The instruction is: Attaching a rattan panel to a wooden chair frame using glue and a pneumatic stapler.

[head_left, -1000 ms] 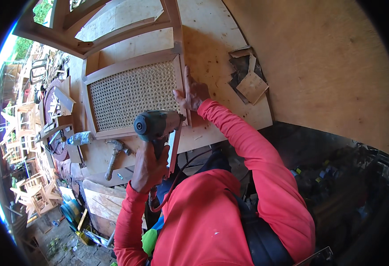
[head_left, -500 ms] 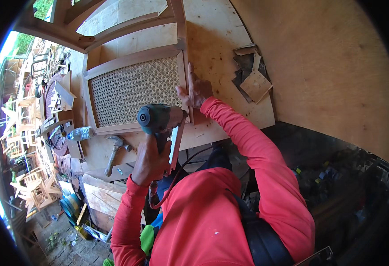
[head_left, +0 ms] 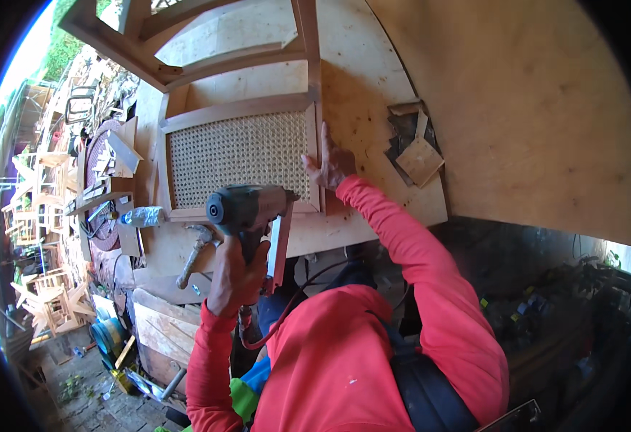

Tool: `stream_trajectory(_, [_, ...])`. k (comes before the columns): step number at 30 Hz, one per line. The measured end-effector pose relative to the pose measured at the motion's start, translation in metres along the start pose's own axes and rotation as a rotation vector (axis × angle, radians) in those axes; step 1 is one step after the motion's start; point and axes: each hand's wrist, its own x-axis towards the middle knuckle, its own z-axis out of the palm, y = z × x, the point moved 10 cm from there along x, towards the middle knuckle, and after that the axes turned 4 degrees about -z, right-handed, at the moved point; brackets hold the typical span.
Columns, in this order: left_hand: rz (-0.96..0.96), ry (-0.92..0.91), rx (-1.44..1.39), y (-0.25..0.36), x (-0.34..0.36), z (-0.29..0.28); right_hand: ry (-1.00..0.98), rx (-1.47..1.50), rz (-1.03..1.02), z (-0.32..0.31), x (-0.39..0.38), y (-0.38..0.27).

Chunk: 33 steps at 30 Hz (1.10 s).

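In my left hand [head_left: 235, 275] is a pneumatic nail gun [head_left: 249, 207], gripped by its handle. The gun's nose points right, over the lower rail of a wooden chair frame [head_left: 240, 105] near its right corner; I cannot tell whether it touches. A woven cane panel [head_left: 240, 158] fills the section of the frame closest to me. Against the frame's right edge lies my right hand [head_left: 333, 162], index finger stretched along the wood and thumb apart, holding nothing. From the gun a red air hose [head_left: 279, 327] curves down past my jacket.
A claw hammer [head_left: 197, 253] and a plastic bottle [head_left: 144, 217] lie left of the gun on the plywood table [head_left: 373, 223]. Scraps of board [head_left: 417, 155] sit to the right, before a large plywood sheet [head_left: 524, 108]. Wooden chair frames [head_left: 52, 299] are piled at far left.
The nail gun has shifted slightly left and down relative to the chair frame, its nose dropping back from the right edge. My right hand stays on the edge. The whole view has shifted a little.
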Motion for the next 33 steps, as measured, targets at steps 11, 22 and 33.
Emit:
stream_trajectory(11, [0.175,-0.022,-0.032,0.021,0.071,0.008,0.189,0.103,0.211,-0.008,-0.078,-0.026])
stream_trajectory(22, [0.219,-0.071,0.099,0.022,0.091,0.03,0.276,0.127,0.144,-0.005,-0.083,-0.023])
stream_trajectory(33, [0.232,-0.052,0.158,0.032,0.094,0.036,0.324,0.116,0.115,-0.003,-0.084,-0.017])
